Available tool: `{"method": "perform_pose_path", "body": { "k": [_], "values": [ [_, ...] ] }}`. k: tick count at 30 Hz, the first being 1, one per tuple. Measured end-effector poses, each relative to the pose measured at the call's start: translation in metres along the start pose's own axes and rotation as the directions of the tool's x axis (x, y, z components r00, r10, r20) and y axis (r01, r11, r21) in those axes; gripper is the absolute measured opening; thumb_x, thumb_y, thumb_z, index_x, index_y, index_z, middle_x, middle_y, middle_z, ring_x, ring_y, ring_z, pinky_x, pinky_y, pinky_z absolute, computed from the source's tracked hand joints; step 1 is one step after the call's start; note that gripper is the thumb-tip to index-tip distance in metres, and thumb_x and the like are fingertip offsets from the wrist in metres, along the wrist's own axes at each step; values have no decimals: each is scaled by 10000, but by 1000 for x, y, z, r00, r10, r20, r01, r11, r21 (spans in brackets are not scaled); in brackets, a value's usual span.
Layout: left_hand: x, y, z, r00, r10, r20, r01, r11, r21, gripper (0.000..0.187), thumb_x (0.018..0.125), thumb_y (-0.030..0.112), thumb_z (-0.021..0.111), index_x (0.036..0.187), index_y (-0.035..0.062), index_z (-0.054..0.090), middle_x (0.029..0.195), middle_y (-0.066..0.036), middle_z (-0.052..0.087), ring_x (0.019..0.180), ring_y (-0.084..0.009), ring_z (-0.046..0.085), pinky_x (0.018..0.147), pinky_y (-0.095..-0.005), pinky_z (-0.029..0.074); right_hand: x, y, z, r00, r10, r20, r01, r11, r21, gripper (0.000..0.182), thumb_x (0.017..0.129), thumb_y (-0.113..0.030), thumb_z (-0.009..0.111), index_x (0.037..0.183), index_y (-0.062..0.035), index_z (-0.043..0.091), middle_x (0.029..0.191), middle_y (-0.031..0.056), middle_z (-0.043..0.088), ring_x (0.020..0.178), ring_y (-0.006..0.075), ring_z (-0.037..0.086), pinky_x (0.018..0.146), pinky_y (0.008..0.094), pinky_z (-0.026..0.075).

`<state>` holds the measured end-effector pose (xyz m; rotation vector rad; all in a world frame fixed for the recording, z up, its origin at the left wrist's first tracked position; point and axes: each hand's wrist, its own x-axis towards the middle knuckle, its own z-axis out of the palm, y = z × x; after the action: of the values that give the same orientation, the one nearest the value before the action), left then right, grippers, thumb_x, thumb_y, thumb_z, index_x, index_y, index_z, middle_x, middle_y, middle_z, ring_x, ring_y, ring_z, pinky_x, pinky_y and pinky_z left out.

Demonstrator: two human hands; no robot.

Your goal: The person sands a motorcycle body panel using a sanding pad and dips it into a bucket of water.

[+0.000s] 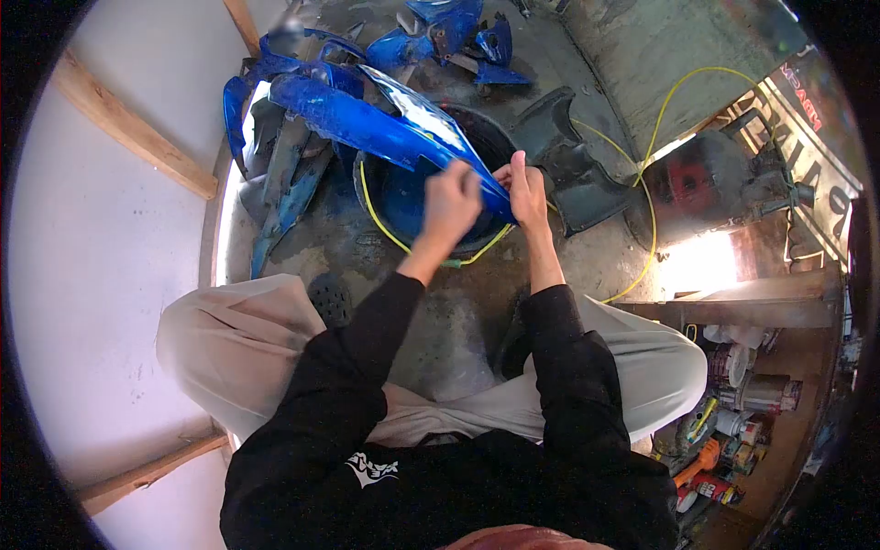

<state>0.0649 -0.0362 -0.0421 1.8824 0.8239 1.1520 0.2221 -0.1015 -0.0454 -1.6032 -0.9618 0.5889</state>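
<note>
A long blue plastic motorcycle body panel [357,124] with a white graphic lies slantwise over a dark round tub [371,188]. My right hand [526,191] grips its narrow near end, thumb pointing up. Over the panel's lower part is my left hand [451,203], fingers curled and somewhat blurred by motion. Whatever those fingers may hold is hidden. Bluish water or the tub's inside shows beneath the panel.
Several other blue panels [426,41] lie on the floor at the back. Dark plastic parts [577,174] and a cylindrical tank [692,183] stand to the right. A yellow hose [654,229] loops across the floor. Cans [770,392] fill a wooden shelf at lower right.
</note>
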Motion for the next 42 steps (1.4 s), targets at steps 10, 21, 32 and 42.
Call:
{"method": "perform_pose_path", "body": {
  "k": [10,21,32,42],
  "values": [
    [30,-20,-27,972,95,-213,-91,995,28,162,923,127,678,871,-26,660,796,-243,675,727,-370,713,650,-437,526,-3,-2,-2,998,-64,-14,63,998,-31,880,1093,-631,295,788,63,743,701,88,689,656,139,612,662,288,473],
    [-28,24,29,984,135,113,-124,987,-98,102,919,96,642,961,7,664,859,-260,692,856,-469,687,747,-527,542,-2,-5,-2,999,-33,-4,33,998,-51,884,1082,-656,299,807,53,750,708,71,681,662,123,599,647,281,459],
    [39,-39,-52,964,-51,-261,77,993,90,142,948,119,645,962,-22,661,802,-257,681,743,-418,705,666,-496,527,-1,-7,2,999,-39,-5,39,999,-30,869,1083,-640,317,788,56,747,686,95,685,661,158,627,666,310,487],
    [-7,0,5,989,150,-4,-150,988,-41,130,933,139,663,896,18,637,796,-253,667,763,-461,673,677,-518,518,-1,-2,-1,1000,-2,-9,2,1000,12,858,1090,-615,327,779,67,744,692,107,688,672,184,630,678,345,499]
  ]
}}
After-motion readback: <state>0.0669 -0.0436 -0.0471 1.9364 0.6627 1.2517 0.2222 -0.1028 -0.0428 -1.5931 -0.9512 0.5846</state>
